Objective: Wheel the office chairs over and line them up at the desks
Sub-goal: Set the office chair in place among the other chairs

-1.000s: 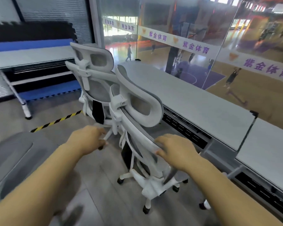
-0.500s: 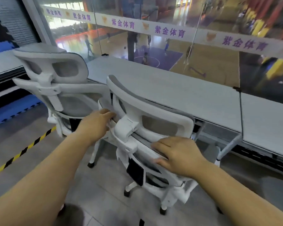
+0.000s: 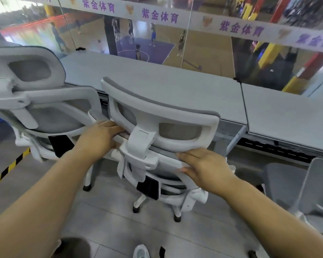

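A white office chair (image 3: 162, 116) with grey mesh stands in front of me, its back toward me and its headrest near the long grey desk (image 3: 168, 84). My left hand (image 3: 99, 136) grips the top edge of its backrest, left of the headrest post. My right hand (image 3: 203, 164) grips the same edge on the right. A second white chair (image 3: 35, 101) stands close beside it on the left, also facing the desk.
A second grey desk (image 3: 291, 112) joins on the right. A grey chair (image 3: 302, 190) shows at the right edge. Glass panels behind the desks overlook a sports court. Yellow-black floor tape (image 3: 9, 168) runs at the left. My shoe (image 3: 141, 251) is at the bottom.
The chair I hold has turned and rolled closer to the desk, now squarely facing it beside the left chair. Both hands have kept their grip on the backrest.
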The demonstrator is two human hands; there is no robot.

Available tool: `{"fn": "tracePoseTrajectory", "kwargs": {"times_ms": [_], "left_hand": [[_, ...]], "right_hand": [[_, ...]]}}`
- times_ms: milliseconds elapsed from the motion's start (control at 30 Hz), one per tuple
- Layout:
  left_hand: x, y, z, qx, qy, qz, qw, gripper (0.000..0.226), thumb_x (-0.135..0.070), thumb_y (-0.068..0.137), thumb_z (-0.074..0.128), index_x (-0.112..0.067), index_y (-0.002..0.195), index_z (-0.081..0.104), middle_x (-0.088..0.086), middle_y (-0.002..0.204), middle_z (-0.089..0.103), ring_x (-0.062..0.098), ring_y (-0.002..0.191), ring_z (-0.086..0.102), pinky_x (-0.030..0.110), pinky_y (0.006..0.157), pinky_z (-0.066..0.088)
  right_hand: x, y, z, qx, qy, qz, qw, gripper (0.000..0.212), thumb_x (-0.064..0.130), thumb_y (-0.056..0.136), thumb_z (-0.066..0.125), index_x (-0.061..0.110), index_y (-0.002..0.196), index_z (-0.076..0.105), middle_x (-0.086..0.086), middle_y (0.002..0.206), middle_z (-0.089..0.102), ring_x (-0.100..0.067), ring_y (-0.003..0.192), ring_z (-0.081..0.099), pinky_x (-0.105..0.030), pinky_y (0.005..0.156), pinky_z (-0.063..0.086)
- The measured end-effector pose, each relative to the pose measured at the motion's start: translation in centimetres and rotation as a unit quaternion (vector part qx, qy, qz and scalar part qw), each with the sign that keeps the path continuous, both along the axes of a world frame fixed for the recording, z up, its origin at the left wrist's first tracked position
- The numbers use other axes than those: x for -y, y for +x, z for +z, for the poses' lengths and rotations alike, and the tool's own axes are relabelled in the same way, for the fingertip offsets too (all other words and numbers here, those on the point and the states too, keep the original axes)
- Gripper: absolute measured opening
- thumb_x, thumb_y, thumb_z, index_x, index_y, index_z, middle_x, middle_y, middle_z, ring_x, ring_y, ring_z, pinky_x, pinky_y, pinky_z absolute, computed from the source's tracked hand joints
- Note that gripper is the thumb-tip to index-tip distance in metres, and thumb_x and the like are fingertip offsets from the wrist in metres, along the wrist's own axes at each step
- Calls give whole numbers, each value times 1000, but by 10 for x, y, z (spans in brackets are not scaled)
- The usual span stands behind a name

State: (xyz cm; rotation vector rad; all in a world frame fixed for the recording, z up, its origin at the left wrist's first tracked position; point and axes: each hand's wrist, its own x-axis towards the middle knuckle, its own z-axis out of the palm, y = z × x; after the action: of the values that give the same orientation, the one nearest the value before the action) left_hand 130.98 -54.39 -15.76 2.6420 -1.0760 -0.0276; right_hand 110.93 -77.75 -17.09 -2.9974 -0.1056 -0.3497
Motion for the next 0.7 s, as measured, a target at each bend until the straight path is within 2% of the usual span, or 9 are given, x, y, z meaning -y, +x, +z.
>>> {"fn": "tracePoseTrajectory", "kwargs": {"times_ms": [100,233,300,500,700], "left_hand": [[1,-18,-5,3,-20,-10,1000,48,-5,73,70,-17,119,63,7,121,61,29,116,50,38,95,42],[2,-42,-10,8,-35,-20,999,49,-3,79,65,-22,124,59,3,126,60,29,118,49,44,94,45],[4,-56,-11,6,-38,-16,999,47,-8,80,65,-25,124,59,3,125,59,29,118,49,45,92,46],[6,-93,-13,12,-17,-14,1000,45,-25,83,66,-28,127,55,1,126,58,27,118,46,41,93,43],[-3,-114,-13,44,-57,-43,996,43,-16,80,70,-18,122,62,9,119,64,34,110,53,40,89,41]], "right_hand": [[8,-16,-1,-8,14,-32,999,34,34,74,66,17,104,69,0,92,71,-27,80,67,-36,59,57],[22,-37,0,-33,53,-101,993,37,25,87,62,18,123,59,-3,120,63,-30,110,55,-38,89,45],[30,-47,2,-72,71,-126,987,40,25,90,57,20,130,53,-2,128,57,-28,118,48,-36,95,41],[46,-77,7,-91,113,-138,980,42,26,83,66,21,124,58,-1,118,62,-25,113,50,-40,96,42],[35,-98,4,-52,109,-139,983,41,19,80,70,16,120,62,-5,113,65,-29,107,53,-38,89,45]]}}
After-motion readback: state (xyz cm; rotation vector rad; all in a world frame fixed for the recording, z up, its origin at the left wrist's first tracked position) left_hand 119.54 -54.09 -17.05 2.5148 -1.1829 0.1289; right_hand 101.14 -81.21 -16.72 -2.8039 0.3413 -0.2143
